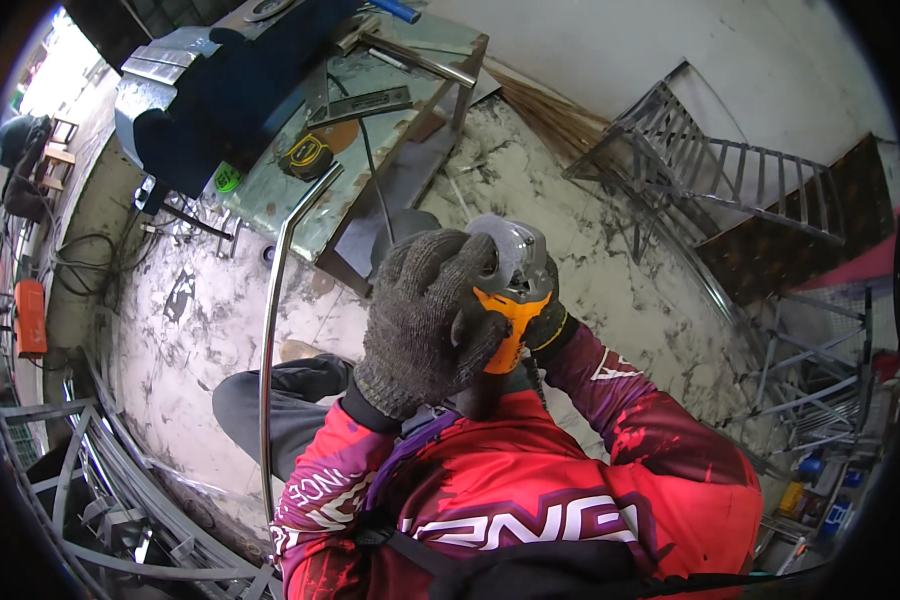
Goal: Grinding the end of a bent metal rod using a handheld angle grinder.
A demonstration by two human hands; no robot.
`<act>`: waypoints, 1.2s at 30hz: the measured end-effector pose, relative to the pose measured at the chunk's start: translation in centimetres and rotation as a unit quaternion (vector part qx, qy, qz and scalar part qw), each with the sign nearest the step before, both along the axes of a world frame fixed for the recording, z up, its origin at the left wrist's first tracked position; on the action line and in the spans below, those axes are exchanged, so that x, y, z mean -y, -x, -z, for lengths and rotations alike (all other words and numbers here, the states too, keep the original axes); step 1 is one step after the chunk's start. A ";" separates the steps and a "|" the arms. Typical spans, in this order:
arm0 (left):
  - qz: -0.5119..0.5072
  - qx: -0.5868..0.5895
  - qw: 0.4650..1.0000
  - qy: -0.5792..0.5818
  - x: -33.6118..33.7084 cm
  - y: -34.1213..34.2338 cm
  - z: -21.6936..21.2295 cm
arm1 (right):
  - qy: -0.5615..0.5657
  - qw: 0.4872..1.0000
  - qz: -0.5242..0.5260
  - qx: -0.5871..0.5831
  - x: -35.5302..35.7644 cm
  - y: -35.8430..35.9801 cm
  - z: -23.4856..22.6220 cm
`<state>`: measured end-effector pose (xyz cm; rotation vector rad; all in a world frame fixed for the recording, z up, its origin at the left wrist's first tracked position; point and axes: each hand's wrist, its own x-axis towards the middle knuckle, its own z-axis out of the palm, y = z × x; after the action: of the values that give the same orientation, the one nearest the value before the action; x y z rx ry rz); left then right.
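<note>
An orange and grey angle grinder point(515, 305) is held up in front of my chest, its rounded grey head uppermost. My left hand point(420, 310), in a dark grey knitted glove, presses against the grinder's left side with its fingers curled onto it. From the right, my right hand point(550, 325), gloved too, closes round the orange body and is mostly hidden behind it. A shiny bent metal tube point(273, 300) stands left of my left arm, its upper end over the table edge.
A worn green worktable point(300, 215) carries a tape measure point(306, 157), a flat metal level point(365, 103) and a dark cable. Slatted metal frames point(740, 180) lean by the right wall. Metal bars point(120, 490) lie at lower left; an orange case point(30, 318) is farther left.
</note>
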<state>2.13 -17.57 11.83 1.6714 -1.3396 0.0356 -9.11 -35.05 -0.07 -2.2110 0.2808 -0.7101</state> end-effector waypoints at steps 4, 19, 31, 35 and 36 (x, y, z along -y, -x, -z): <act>0.025 -0.026 0.998 -0.058 -0.9 -0.2 -0.6 | 0.244 0.969 0.020 0.044 0.1 0.5 -0.1; 0.046 -0.017 0.999 0.018 -0.7 0.2 0.0 | 0.074 0.995 -0.039 -0.045 0.2 0.8 -1.0; 0.075 -0.047 0.996 0.025 -1.4 -0.1 1.0 | -0.117 0.993 -0.012 0.033 0.1 0.0 3.0; 0.057 0.036 0.997 0.040 -0.4 -1.0 -0.5 | -0.432 0.901 -0.002 -0.048 0.3 0.0 4.9; 0.030 0.024 0.998 0.050 0.0 -1.2 -0.4 | -0.315 0.949 0.008 -0.025 0.3 -0.1 5.1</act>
<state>3.35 -17.57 12.27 1.5546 -1.4012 0.1071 -8.98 -35.37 -5.22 -1.6159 0.4794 -0.4823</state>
